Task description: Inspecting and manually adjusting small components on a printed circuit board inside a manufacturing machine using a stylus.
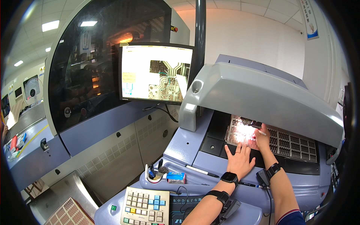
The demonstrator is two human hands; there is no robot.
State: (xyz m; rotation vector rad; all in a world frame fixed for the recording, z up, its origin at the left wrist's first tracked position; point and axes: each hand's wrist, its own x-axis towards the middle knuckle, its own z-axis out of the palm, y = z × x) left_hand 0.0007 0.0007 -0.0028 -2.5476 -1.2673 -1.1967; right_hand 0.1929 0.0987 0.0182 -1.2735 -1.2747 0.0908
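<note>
My left hand [240, 161] lies with its fingers spread, the fingertips at the near edge of a circuit board panel [296, 145] on the black machine bed [215, 148]. Farther right, my right hand [263, 140] is closed around a slim white pen-like tool [262, 132] over the panel. Its tip is hard to make out under the glare. A dark camera or lamp head [250, 122] hangs just beside those fingers, and bright light washes out the panel's left part. Rows of small dark patterns show on the right part.
A grey machine hood [258, 97] arches over the bed. The monitor [155, 73] shows magnified circuit traces. Nearer stand a keypad [144, 206], a holder with pens and a brush [155, 172], a blue-red box [176, 177] and a white marker [201, 171]. Another board panel [65, 215] lies lower left.
</note>
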